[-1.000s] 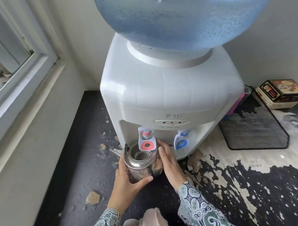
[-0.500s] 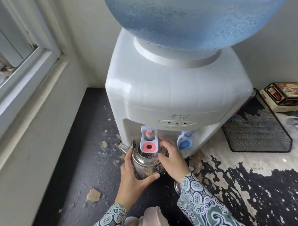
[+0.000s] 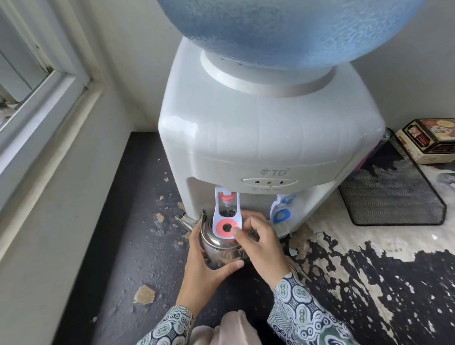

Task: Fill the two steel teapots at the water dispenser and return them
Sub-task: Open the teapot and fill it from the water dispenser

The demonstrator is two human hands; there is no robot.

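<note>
Window frame (image 3: 36, 107) far left. Left hand (image 3: 203, 272) grip wrapped round the steel teapot (image 3: 219, 247), lid open, spout pointing left, sitting on the desk (image 3: 136, 254) under the red tap (image 3: 227, 225) of the water dispenser (image 3: 267, 149). Right hand (image 3: 262, 245) loosely curled, thumb on red lever, grasping nothing. Blue tap (image 3: 281, 215), mesh tray (image 3: 389, 199), box (image 3: 436, 139) rightward.

- Left hand (image 3: 202, 273) wraps a steel teapot (image 3: 219, 247) under the red tap lever (image 3: 227, 219) of the water dispenser (image 3: 267, 149).
- Right hand (image 3: 262, 245) fingers (image 3: 238, 233) touch the lever.
- Worn black counter (image 3: 146, 254).
</note>
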